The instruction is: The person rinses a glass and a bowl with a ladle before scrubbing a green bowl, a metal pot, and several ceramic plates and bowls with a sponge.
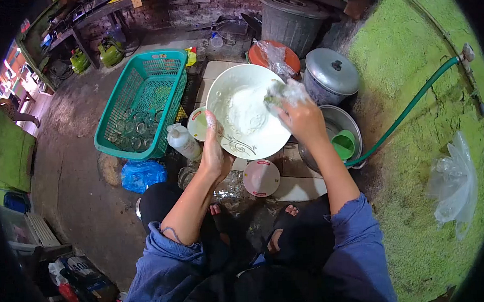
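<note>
My left hand [215, 157] grips the near left rim of a large white plate [263, 142], its thumb over the edge. The plate is tilted toward me, has a dark swirl pattern near its lower rim, and carries white suds in its middle. My right hand [305, 116] is closed on a foamy sponge [274, 98] at the plate's right side; suds cover part of the fingers. Below the plate lie a small white dish with red marks [261, 178] and, partly hidden behind my left hand, another such dish [197, 125]. A white bottle [183, 141] stands left of my left hand.
A teal basket [103, 124] with several glasses stands left, a blue plastic bag [143, 176] before it. On the right are a metal basin [332, 114] with a green dipper [344, 144], a lidded pot [331, 74] and a green hose [407, 111]. Behind stands a grey bin [290, 27].
</note>
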`<action>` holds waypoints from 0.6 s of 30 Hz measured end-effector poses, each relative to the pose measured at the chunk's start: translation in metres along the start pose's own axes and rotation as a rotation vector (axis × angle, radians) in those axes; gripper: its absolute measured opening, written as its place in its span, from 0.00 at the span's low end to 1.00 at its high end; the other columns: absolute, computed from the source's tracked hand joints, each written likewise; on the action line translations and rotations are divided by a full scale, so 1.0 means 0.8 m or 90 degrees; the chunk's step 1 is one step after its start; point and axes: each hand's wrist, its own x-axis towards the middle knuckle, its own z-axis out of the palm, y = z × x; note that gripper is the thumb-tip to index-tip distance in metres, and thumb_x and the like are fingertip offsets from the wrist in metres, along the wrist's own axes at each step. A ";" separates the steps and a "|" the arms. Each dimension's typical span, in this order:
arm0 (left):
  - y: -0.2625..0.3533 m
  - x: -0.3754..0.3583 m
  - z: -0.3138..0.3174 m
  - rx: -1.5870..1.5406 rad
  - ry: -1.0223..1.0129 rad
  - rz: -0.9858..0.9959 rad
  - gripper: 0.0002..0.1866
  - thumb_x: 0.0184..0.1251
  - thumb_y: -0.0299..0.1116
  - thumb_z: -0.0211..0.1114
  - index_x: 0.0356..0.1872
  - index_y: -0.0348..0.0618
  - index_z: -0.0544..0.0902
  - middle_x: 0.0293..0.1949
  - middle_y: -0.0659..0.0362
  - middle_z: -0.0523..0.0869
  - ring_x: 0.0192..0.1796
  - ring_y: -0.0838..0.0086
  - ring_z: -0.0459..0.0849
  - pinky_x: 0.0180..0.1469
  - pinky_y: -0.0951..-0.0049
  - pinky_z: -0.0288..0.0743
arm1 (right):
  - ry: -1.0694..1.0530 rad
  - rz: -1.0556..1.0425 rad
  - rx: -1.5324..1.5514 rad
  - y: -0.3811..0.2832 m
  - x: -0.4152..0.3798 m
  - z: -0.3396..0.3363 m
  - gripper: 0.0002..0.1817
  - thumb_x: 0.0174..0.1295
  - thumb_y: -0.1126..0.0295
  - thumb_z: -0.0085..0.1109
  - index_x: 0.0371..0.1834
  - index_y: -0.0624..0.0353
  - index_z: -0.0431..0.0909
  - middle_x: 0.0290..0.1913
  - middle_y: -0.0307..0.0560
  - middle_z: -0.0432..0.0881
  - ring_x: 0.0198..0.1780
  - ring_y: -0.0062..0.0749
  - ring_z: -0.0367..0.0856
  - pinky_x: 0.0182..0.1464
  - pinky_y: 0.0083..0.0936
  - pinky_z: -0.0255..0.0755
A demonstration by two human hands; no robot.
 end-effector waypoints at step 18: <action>0.002 0.013 -0.016 0.014 0.096 -0.006 0.44 0.68 0.71 0.39 0.71 0.44 0.59 0.64 0.48 0.72 0.64 0.56 0.73 0.64 0.51 0.69 | -0.214 -0.072 0.104 -0.117 -0.022 -0.011 0.26 0.64 0.60 0.54 0.67 0.48 0.70 0.39 0.50 0.84 0.39 0.42 0.84 0.40 0.36 0.79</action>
